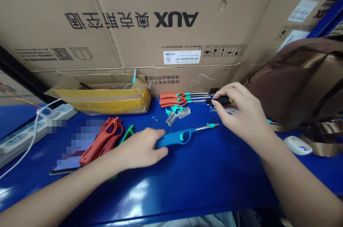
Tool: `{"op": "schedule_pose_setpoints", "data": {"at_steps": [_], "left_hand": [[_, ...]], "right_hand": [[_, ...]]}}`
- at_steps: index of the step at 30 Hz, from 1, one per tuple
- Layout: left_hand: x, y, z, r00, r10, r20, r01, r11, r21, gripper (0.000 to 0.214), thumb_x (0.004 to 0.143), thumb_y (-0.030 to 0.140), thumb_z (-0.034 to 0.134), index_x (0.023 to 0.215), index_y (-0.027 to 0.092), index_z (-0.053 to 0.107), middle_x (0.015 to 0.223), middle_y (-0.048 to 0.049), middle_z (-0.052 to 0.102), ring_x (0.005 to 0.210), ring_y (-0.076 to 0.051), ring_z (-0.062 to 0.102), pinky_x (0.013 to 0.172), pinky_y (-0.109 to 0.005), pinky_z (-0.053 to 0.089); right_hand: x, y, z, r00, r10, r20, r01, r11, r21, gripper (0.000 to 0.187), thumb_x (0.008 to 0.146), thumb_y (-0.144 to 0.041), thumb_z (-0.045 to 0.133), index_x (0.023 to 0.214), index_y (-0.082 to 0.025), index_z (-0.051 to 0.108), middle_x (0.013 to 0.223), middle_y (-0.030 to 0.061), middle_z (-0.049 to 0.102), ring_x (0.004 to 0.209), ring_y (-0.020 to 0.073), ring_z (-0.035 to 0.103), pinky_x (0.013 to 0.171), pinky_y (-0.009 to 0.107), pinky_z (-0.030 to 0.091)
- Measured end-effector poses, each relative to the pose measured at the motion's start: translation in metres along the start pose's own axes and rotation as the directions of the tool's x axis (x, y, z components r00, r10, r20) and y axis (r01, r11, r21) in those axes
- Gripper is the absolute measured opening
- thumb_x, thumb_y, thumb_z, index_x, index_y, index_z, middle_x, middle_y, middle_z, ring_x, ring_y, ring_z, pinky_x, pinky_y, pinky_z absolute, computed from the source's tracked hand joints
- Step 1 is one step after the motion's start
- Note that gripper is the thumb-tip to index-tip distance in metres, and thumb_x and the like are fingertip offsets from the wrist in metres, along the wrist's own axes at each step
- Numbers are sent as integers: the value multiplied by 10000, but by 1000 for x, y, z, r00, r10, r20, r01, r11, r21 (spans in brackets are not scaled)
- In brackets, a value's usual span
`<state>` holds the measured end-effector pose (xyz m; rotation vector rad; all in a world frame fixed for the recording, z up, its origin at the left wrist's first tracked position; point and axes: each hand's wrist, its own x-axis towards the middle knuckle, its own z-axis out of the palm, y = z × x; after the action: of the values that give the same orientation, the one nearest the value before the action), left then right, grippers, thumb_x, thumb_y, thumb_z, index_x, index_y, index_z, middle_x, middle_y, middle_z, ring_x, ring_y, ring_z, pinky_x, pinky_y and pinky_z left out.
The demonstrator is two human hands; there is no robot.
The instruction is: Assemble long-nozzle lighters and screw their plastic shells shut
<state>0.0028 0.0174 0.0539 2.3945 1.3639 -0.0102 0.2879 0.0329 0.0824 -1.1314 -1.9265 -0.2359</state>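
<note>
Clasping blue long-neck lighter (173, 139) in left hand (144, 148); pinching black-and-yellow screwdriver (225, 99) in right hand (242, 112), near orange lighters (171, 101) lying on blue desk (203, 184).

a blue plastic long lighter (171, 139) with silver metal stem (202, 128) and teal trigger (181, 137) lies in the left hand (143, 148), stem pointing right; a black-and-yellow rod-shaped tool (219, 100) lies sideways in the right hand (242, 110).

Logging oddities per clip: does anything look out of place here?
Yes: printing on the cardboard is upside down, and the teal piece on the blue lighter sits near its tip, while the orange lighters have teal near their handles.
</note>
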Motion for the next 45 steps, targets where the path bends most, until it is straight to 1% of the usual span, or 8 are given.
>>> {"op": "schedule_pose_setpoints", "data": {"at_steps": [4, 9, 16, 18, 20, 23, 35, 45], "left_hand": [[18, -10, -24, 979, -4, -206, -4, 999, -38, 256, 930, 440, 536, 828, 213, 595, 682, 13, 631, 587, -168, 594, 557, -273, 393], [53, -21, -36, 941, -49, -334, 127, 968, 218, 358, 954, 551, 555, 1030, 209, 624, 930, -61, 741, 826, -254, 709, 622, -286, 447], [108, -30, -41, 932, -76, -355, 169, 956, 240, 456, 941, 607, 564, 1137, 201, 632, 1133, -112, 744, 1045, -312, 706, 784, -335, 528], [120, -32, -44, 922, -86, -378, 184, 955, 233, 501, 940, 640, 546, 1170, 200, 611, 1212, -126, 721, 1116, -321, 684, 832, -348, 528], [129, -35, -44, 918, -103, -383, 201, 953, 225, 506, 937, 637, 554, 1196, 204, 588, 1230, -132, 715, 1121, -326, 682, 842, -356, 527], [140, -38, -41, 908, -146, -393, 241, 948, 206, 526, 930, 613, 584, 1219, 175, 541, 1153, -154, 731, 1030, -320, 709, 791, -347, 529], [147, -37, -28, 826, -79, -559, 270, 925, 269, 321, 1003, 400, 531, 1158, 140, 637, 1270, -184, 594, 1225, -340, 541, 981, -429, 469], [116, -14, -34, 862, -45, -505, 260, 894, 364, 302, 1019, 337, 451, 1197, 183, 641, 1263, -131, 639, 1196, -312, 590, 933, -399, 504]], "right_hand": [[2, 21, 4, 997, 30, -70, -39, 991, -129, 117, 851, -129, 641, 894, -226, 591, 961, 57, 589, 888, 218, 631, 824, 378, 544], [4, 20, 9, 972, 56, -228, -72, 996, -60, 249, 798, -134, 682, 796, -247, 460, 1005, 76, 547, 911, 230, 605, 783, 371, 521], [-1, 18, 21, 992, -22, 123, 16, 998, 53, 235, 826, -81, 567, 793, -239, 397, 816, 12, 535, 751, 181, 532, 696, 306, 424], [-4, 17, 23, 928, -25, 372, 9, 999, 44, 204, 846, -77, 553, 823, -229, 419, 860, 22, 567, 786, 178, 543, 722, 296, 414], [-7, 15, 24, 791, 24, 612, -12, 1000, -23, 167, 873, -77, 537, 862, -220, 453, 939, 37, 601, 839, 176, 559, 744, 284, 409], [-11, 13, 25, 651, 168, 741, -46, 982, -182, 138, 888, -76, 531, 905, -209, 499, 1002, 59, 630, 847, 181, 581, 703, 279, 390], [-11, 14, 29, 492, 443, 750, -32, 870, -493, 234, 877, -79, 527, 1067, -161, 637, 1048, 140, 701, 889, 259, 683, 616, 300, 386], [-8, 21, 37, 538, 479, 694, -47, 839, -543, 296, 863, -41, 512, 1102, -175, 626, 1144, 151, 693, 995, 276, 683, 639, 309, 414]]}}
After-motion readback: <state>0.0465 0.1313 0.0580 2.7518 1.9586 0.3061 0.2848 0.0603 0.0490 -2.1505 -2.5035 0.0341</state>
